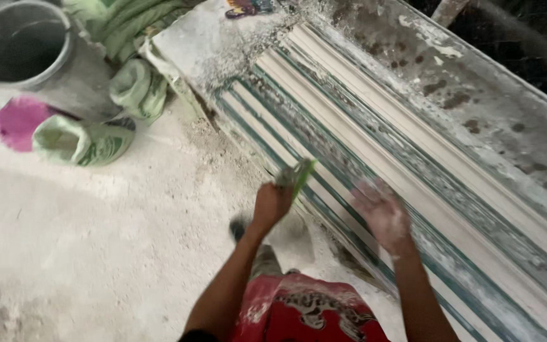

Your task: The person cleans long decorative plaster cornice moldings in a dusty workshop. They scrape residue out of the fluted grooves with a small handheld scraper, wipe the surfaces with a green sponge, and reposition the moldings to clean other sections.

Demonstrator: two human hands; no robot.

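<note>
Green scraper pinched in closed left hand, tip on ribbed plaster mould; looks light, thin, likely slick with dust, so hold near base; right hand open, hovering over mould.

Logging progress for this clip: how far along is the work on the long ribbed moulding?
Done: the long ribbed mould on the bench already holds pale plaster in its grooves, with green strips showing between. In hand: the left hand grips a green tool at the mould's near edge, while the plaster-coated right hand hovers open over it. Left: the surface looks rough and patchy, so smoothing seems unfinished. The grey bucket stands aside.
</note>
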